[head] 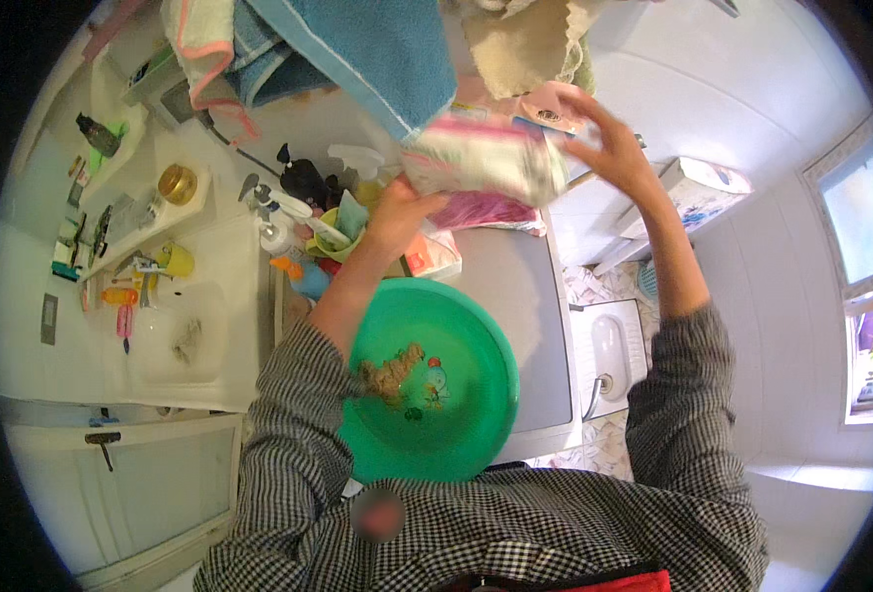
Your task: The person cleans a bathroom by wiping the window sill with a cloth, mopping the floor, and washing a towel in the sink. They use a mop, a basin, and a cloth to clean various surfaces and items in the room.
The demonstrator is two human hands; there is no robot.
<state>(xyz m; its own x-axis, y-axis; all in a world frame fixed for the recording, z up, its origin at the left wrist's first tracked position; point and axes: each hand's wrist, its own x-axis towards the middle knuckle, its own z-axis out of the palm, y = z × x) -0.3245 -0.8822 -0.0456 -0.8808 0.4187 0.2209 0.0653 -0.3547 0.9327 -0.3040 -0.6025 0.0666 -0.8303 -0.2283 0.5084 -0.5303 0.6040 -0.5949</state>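
Observation:
My left hand [399, 218] grips the left end of a soft white plastic pack [488, 159] with pink edging, which is motion-blurred and tilted. To its right, my right hand [617, 148] has thumb and fingers spread. Its fingertips are beside a pink pouch [551, 107] that bears writing; whether they touch it I cannot tell. Beneath the white pack lies a dark pink plastic packet [484, 211] on the grey top [514, 296]. Closer to my body is a green plastic basin [473, 392] with a crumpled brown item [395, 374] in it.
Pump and spray bottles [281, 229] crowd the left, beside a tissue box [436, 255]. A blue towel [377, 59] hangs overhead. Farther left are a washbasin [184, 311] and a shelf [147, 237]. A squat toilet [610, 348] is set in the floor at right.

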